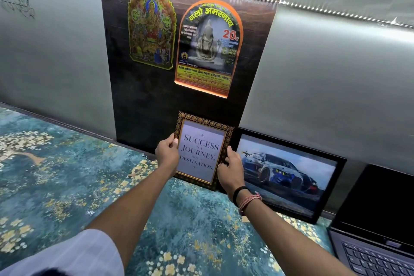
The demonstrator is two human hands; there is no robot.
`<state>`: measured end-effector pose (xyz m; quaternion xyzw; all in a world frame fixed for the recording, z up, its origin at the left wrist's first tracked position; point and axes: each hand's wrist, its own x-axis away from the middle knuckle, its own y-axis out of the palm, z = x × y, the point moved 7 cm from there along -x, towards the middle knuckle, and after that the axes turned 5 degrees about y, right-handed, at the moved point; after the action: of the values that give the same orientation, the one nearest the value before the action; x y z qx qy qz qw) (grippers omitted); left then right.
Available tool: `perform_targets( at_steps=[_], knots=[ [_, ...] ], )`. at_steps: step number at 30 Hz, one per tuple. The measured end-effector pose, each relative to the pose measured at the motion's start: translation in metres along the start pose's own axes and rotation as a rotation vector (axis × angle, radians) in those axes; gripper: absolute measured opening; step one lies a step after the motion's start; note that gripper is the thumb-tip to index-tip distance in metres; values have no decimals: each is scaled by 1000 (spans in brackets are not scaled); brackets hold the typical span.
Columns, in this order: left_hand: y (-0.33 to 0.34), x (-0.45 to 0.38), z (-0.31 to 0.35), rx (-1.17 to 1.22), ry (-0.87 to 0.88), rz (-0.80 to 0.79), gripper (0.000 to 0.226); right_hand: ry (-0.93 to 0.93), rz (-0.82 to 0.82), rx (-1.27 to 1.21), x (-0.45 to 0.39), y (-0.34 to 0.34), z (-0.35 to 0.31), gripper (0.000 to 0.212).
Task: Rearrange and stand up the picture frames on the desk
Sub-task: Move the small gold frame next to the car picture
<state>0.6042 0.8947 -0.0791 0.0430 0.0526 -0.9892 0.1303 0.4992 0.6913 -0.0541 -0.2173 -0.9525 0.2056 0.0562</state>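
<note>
Sleeve (74, 253) nearest; both hands' fingers (172, 141) clasp the upright quote frame's (201, 148) sides.

A grey wall (336, 69) rises behind the counter (78, 175), which wears a teal covering with gold blossoms. A dark panel (139, 105) runs up the wall's middle, bearing two posters (208, 49). A light strip (313, 6) glints along the top. A laptop (376, 231) sits open at right.

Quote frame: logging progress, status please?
Both hands, left and right, grip quote frame, upright at wall. Car picture standing alongside. Nothing blocking.
</note>
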Motion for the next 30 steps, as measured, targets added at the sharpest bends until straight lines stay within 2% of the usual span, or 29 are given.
perform_targets(
  at_steps=[6,9,14,18,22,26,30],
  knots=[
    [1,4,-3,-35,-4,-60,53,-20,-15,12,0,-6,-1,71],
    [2,23,-4,-71,-28,8,57,-10,-9,-21,8,-18,4,68],
    [15,75,-3,-147,8,107,47,22,47,-18,28,-66,36,59],
    [40,128,-5,-161,-15,129,38,92,61,-20,43,-121,81,50],
    [79,186,-2,-153,-2,81,30,130,119,0,65,-186,127,44],
    [143,265,13,-108,-38,-6,22,171,187,-23,94,-274,168,36],
    [211,345,34,-62,-61,-100,12,173,211,-48,122,-367,198,38]
  ],
)
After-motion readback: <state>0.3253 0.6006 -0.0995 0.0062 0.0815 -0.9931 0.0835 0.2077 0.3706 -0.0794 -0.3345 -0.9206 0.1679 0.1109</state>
